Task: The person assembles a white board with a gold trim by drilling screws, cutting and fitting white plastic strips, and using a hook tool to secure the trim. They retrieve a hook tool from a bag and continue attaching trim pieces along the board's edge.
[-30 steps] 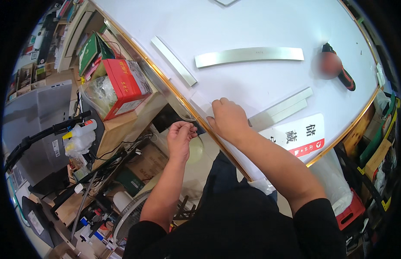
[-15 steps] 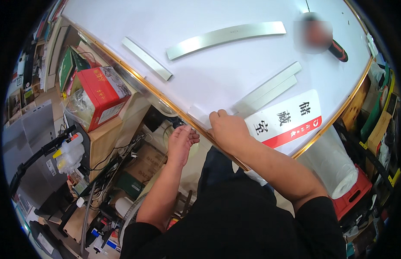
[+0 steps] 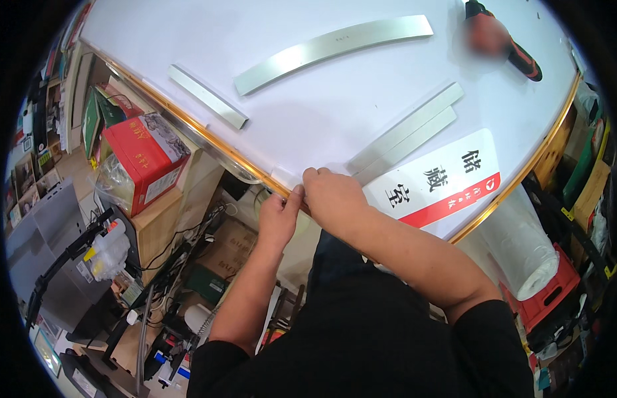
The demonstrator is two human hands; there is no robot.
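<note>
At the near gold-edged rim of the white tabletop [image 3: 302, 132], my two hands meet. My left hand [image 3: 279, 217] is closed, its thumb up against the rim; what its fingers press on is hidden. My right hand [image 3: 332, 199] lies over the edge with fingers curled, hiding anything under them. A small whitish strip [image 3: 285, 176] lies at the rim just beyond both hands. Near my right hand are a white sign plate [image 3: 414, 172] with dark characters and a red band, and two silver metal strips [image 3: 411, 129] lying side by side.
Farther off lie a curved silver strip [image 3: 335, 50], a short silver bar [image 3: 207, 97] and a red-and-black power drill [image 3: 497, 43], partly blurred. At left, a red box [image 3: 146, 159] stands on a wooden cabinet. A plastic-wrapped roll [image 3: 521, 255] leans at right by a red case [image 3: 550, 288].
My left hand has risen to the table rim and now touches my right hand, its fingers closing. My right hand has shifted slightly left. The whole view has shifted a little.
</note>
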